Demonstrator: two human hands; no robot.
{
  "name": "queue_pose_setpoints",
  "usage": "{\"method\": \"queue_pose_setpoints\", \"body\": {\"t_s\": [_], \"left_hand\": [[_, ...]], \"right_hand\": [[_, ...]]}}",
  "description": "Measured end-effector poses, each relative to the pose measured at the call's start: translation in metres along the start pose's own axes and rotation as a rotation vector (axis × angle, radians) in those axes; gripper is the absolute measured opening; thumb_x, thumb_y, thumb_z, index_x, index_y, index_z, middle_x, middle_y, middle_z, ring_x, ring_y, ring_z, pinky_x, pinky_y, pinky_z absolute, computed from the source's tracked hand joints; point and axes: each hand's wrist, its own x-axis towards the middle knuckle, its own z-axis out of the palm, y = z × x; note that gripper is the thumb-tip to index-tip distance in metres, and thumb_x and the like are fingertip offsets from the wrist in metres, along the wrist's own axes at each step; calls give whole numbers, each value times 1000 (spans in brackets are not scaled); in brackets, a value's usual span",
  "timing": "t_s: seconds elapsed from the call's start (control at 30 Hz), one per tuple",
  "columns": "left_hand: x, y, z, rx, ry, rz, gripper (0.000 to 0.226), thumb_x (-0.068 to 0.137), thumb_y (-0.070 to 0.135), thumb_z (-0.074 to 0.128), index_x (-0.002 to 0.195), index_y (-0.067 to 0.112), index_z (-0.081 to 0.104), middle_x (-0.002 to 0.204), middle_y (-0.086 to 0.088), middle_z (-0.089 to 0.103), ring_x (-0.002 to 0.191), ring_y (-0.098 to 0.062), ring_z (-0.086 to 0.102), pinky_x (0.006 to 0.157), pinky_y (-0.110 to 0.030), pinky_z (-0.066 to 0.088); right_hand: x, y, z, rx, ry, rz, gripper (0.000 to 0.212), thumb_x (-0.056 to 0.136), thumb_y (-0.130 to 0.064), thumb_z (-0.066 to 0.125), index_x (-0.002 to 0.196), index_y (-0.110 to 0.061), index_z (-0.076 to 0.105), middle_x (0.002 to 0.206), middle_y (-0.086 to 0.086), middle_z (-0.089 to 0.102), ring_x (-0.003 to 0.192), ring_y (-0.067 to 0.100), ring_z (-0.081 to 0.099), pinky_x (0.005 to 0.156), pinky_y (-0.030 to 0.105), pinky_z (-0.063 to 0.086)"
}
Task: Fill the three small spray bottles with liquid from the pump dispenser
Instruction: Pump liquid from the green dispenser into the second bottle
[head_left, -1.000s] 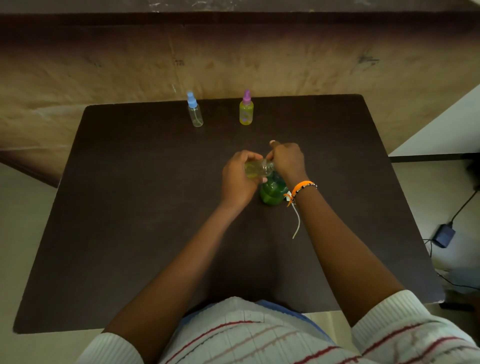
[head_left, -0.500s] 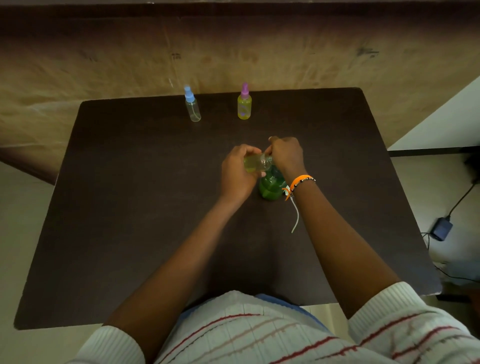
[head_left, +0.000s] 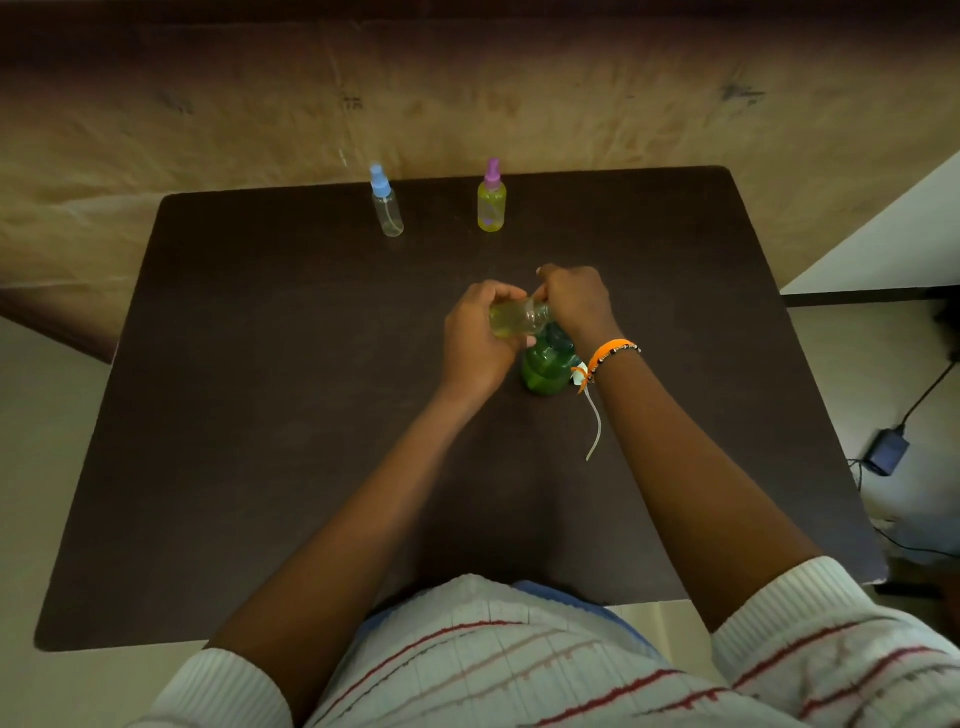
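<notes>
Gripped the small uncapped spray bottle (head_left: 518, 317) sideways in the left hand (head_left: 475, 340), mouth against the green pump dispenser (head_left: 546, 364), right hand (head_left: 574, 301) closed over its head, apparently to catch each squirt.

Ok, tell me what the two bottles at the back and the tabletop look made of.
Blue-capped bottle: clear glossy plastic, apparently; the table shows through it. Purple-capped bottle: likely the same, yellow-green from its contents or a tint. Tabletop: dark brown, matte, probably laminate or wood.
</notes>
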Motion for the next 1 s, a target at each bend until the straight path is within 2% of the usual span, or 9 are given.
{"method": "queue_pose_setpoints", "body": {"t_s": [0.2,0.3,0.4,0.47,0.53,0.6,0.67,0.8,1.0], "left_hand": [[2,-2,3,21,-5,-11,44,57,1,81,97,10,64,99,-1,63,87,-8,54,67,1,35],[2,-1,1,26,-3,-6,45,56,2,81,97,10,64,99,-1,63,87,-9,54,67,0,36],[3,1,-1,25,-5,5,44,57,2,80,96,10,64,95,2,61,84,-8,54,66,0,35],[3,1,-1,30,-2,14,43,57,3,80,96,11,64,94,5,60,84,-8,54,66,0,35],[3,0,0,20,-2,13,43,57,3,80,96,11,64,95,5,60,85,-8,54,67,-1,36],[3,-1,2,24,-2,1,44,57,2,80,97,11,64,96,3,61,84,-8,54,67,-1,36],[3,-4,3,22,0,-4,44,56,1,81,96,10,64,96,1,62,84,-8,54,66,-1,36],[2,-5,3,10,1,0,43,55,1,80,94,10,64,93,4,59,83,-8,53,66,0,35],[1,-2,0,-12,-4,18,42,58,2,80,96,11,64,94,5,60,83,-7,54,68,-3,38]], "right_hand": [[-2,2,2,-5,32,1,35,88,-34,49,87,-9,74,103,13,71,97,30,62,84,33,46],[-2,-1,1,0,-5,12,37,87,-36,51,92,-7,74,101,13,69,95,29,61,82,33,45],[-1,-4,2,32,-82,26,49,69,-46,54,91,-6,71,94,14,64,87,30,58,79,38,45],[3,-2,2,36,-92,23,45,64,-47,53,81,-9,69,90,15,63,85,31,58,82,41,49],[-1,-3,1,22,-66,16,37,75,-41,55,80,-8,70,93,16,67,89,33,61,86,41,50],[-1,-2,0,12,-19,10,36,85,-35,54,88,-4,73,95,16,69,91,33,62,82,37,48],[0,1,1,2,21,4,35,89,-31,54,90,-2,73,91,13,67,88,30,60,79,32,45],[0,3,2,-13,17,-9,37,90,-32,53,92,-1,74,91,12,67,87,29,59,80,32,44],[7,-1,1,43,-107,38,27,86,-34,58,71,-13,65,92,13,66,89,30,63,79,36,48]]}}
